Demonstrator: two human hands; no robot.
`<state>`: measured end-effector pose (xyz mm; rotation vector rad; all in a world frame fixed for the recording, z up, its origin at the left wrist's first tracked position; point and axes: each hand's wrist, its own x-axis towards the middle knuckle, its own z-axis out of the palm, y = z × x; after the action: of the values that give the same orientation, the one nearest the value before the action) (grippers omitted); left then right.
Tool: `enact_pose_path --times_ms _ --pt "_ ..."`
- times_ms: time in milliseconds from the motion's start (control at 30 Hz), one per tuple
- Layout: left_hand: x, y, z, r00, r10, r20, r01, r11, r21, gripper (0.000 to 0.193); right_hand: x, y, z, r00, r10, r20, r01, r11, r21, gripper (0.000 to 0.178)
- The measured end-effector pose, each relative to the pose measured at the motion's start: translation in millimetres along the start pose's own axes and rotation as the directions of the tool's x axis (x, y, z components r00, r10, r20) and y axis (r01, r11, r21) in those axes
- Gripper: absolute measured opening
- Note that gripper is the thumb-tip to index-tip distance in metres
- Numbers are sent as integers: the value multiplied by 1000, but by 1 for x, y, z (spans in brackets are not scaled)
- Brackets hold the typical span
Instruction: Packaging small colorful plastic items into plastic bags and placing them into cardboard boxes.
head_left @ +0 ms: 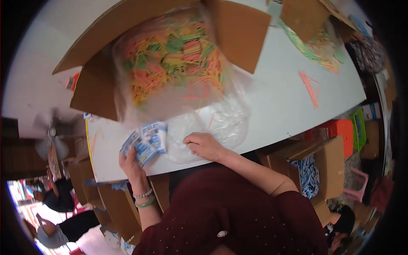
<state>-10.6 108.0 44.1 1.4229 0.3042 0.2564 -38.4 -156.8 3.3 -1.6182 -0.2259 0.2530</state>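
Note:
My left hand point(133, 166) is closed on the near edge of a blue-and-white printed packet point(140, 149) at the table's front left. A second packet of the same look point(155, 135) lies against it, partly overlapped. Over the slack clear plastic bag point(229, 123), my right hand point(206, 145) has its fingers curled in; whatever they hold, if anything, is hidden. Just beyond that hand, a thin pink strip point(211, 120) shows on the plastic. The bag spreads out of an open cardboard box point(95, 87) full of thin pink, yellow and green strips point(178, 57).
More strips point(325, 53) lie in plastic at the table's far right, and a few pink ones point(311, 89) nearer. Below the right edge stands a carton point(331, 170) of blue-and-white packets. A fan point(52, 132) is at left. Other people point(63, 193) appear at lower left.

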Motion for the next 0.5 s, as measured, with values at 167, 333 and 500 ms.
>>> enact_pose_path --times_ms 167,333,500 --pt "1 12 44 985 -60 163 48 996 78 15 11 -9 -1 959 281 28 -263 856 446 28" --pt "-6 12 79 955 -167 247 169 986 14 14 52 -36 14 974 204 94 -222 941 257 30" --pt "6 1 66 978 -100 185 78 989 122 14 61 -29 16 958 286 24 -285 933 219 26"
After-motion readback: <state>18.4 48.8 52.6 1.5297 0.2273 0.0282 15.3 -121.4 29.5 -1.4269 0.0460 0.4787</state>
